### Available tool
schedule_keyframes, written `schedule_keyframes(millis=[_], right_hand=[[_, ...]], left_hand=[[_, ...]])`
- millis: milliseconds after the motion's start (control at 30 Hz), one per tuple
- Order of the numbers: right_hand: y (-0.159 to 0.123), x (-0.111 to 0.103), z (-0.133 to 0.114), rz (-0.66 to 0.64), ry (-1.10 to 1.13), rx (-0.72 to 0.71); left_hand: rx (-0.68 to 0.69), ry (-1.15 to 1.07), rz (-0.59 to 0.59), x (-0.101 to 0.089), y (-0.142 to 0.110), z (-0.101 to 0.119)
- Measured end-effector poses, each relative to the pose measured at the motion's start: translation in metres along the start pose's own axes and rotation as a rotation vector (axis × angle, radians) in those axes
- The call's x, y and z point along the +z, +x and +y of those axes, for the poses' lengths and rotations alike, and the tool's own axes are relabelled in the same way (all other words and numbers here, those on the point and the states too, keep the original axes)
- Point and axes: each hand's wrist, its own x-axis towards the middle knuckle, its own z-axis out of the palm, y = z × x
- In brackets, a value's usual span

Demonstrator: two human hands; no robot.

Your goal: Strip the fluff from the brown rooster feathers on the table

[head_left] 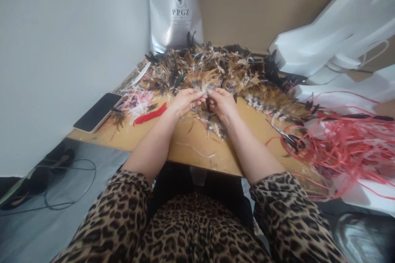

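A big heap of brown, black and white feathers (216,70) covers the back of a wooden table (197,139). My left hand (187,101) and my right hand (222,102) meet at the heap's near edge. Both are closed in a pinch on a small tuft of feathers (207,88) held between them. A smaller clump of feathers (216,125) lies on the table under my right wrist. Leopard-print sleeves cover my upper arms.
A phone (98,111) lies at the table's left edge, a red feather (150,114) beside it. Scissors (285,135) rest right of my right arm, next to a tangle of red strips (345,144). A silver bag (174,8) stands behind. White foam pieces (333,37) sit at right.
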Motion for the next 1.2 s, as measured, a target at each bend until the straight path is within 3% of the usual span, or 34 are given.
schedule_keyframes(millis=[167, 267, 567, 767, 1000, 1200], right_hand=[[-0.001, 0.002, 0.002, 0.059, -0.118, -0.195], [-0.002, 0.004, 0.002, 0.082, -0.189, -0.237], [-0.003, 0.005, 0.004, 0.11, -0.256, -0.219], [-0.004, 0.007, 0.002, 0.103, -0.23, -0.163], [-0.001, 0.003, 0.003, 0.136, -0.264, -0.245], [0.006, -0.005, 0.008, 0.035, -0.156, -0.218]], left_hand=[[-0.026, 0.006, 0.028, 0.0, 0.001, -0.001], [-0.027, 0.031, 0.012, 0.001, 0.0, -0.001], [0.0, 0.133, -0.006, 0.001, 0.001, -0.003], [0.143, 0.294, 0.019, 0.006, -0.002, 0.0], [0.191, 0.371, -0.004, 0.006, -0.001, 0.0], [0.199, 0.351, -0.04, 0.004, -0.001, -0.002]])
